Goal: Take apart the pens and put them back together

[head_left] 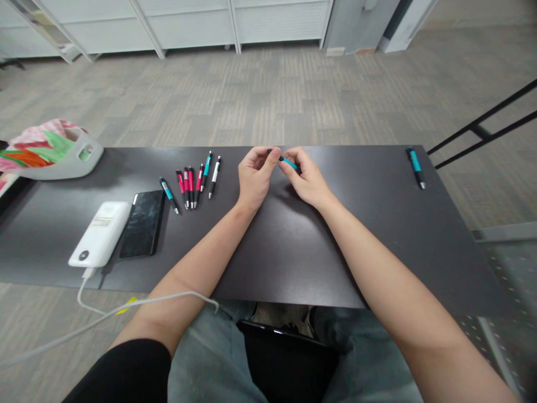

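Note:
Both my hands meet over the far middle of the dark table (pixel 293 246), pinching one teal pen (pixel 288 162) between them. My left hand (pixel 255 176) is closed on the pen's black end. My right hand (pixel 306 178) is closed around its teal barrel. Left of my hands lie several pens (pixel 193 182) in a loose row, pink, teal and white. A single teal pen (pixel 416 166) rests alone near the far right corner.
A white power bank (pixel 100 233) with a white cable (pixel 126 305) and a black phone (pixel 142 223) lie at the left. A grey container with a colourful cloth (pixel 50 150) sits at the far left edge. Black rails (pixel 482 131) stand on the right.

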Motion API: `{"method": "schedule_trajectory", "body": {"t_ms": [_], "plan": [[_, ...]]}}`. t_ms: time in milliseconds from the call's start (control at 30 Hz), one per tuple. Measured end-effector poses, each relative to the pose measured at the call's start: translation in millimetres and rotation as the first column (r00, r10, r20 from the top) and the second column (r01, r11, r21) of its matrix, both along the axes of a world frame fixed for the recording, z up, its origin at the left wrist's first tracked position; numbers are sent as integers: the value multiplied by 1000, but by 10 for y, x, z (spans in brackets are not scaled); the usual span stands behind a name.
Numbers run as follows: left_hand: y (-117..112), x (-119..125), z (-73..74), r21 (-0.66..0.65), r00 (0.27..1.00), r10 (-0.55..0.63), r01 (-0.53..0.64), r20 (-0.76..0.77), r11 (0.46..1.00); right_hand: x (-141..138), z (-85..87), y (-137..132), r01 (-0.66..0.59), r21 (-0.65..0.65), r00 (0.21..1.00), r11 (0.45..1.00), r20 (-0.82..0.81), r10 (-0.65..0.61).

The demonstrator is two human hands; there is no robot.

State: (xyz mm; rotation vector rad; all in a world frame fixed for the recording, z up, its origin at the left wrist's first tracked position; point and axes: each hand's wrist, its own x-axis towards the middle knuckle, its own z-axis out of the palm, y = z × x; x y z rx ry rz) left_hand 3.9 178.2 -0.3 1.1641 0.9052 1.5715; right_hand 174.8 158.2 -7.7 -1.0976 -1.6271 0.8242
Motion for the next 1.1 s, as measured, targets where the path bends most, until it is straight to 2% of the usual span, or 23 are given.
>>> {"method": "schedule_trajectory", "body": {"t_ms": [167,267,400,567,667,900,1100], "plan": [[-24,10,70,-21,1000,1,-2,-23,1000,19,67,21,5,29,999,1000,38,-6],[-30,10,89,-21,1000,9,-10,-21,1000,38,16,45,24,56,999,998,31,-26],[-29,13,102,-34,1000,-2,1,-7,999,63,-30,29,34,21,999,999,26,-35],[4,-1,72,-6,1000,8,-8,2,1000,37,70,-6,-9,18,999,1000,34,9],[13,0,42,3,1000,30,-30,3,1000,16,103,-4,13,36,999,999,41,-15],[-7,28,73,3,999,37,-37,8,999,40,-8,16,50,72,998,996,19,-52],[-5,21,115,-6,1000,26,-25,11,1000,28,13,36,35,60,998,998,48,-38]]}}
